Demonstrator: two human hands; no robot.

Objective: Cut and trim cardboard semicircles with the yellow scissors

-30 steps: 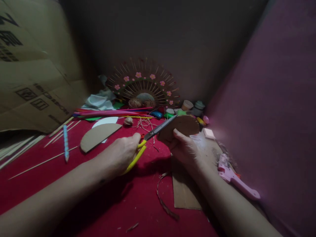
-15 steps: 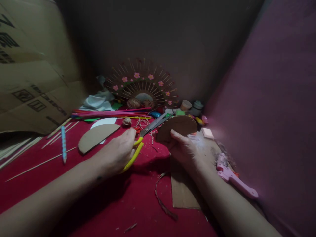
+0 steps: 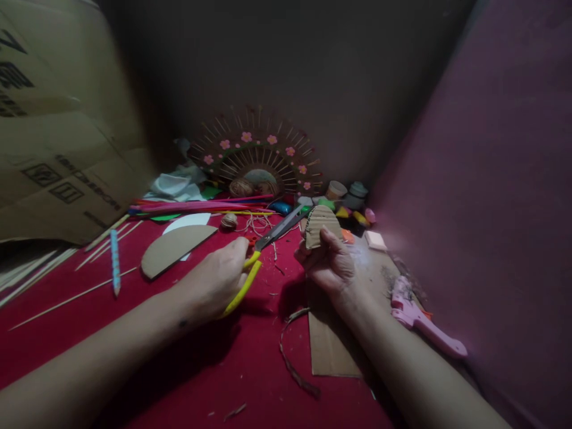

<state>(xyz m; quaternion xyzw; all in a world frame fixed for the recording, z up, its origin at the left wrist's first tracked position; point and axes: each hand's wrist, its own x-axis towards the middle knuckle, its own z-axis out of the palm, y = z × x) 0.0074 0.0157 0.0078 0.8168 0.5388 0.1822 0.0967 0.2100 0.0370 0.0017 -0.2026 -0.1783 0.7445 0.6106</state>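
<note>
My left hand (image 3: 226,268) is closed around the yellow handles of a pair of scissors (image 3: 279,229), whose blades point up and to the right. The blades look nearly closed. In my right hand (image 3: 330,265) a small curved piece of cardboard (image 3: 318,227) is pinched between thumb and fingers, its ridged face turned toward me. The scissor tips are close to its left edge; whether they touch it I cannot tell. Left of my left hand, a cardboard half disc (image 3: 176,250) lies over a white paper shape (image 3: 187,221).
A flower-decorated stick fan (image 3: 259,149) stands at the back behind coloured strips (image 3: 201,205). A blue pencil (image 3: 115,262) and thin sticks lie left. A pink glue gun (image 3: 424,325) is at right, beside a cardboard sheet (image 3: 333,351). A big carton (image 3: 71,137) borders the left.
My right hand has turned the cardboard piece, so its ridged face now shows instead of the wide darker side. The scissors have barely moved and their blades look closer together.
</note>
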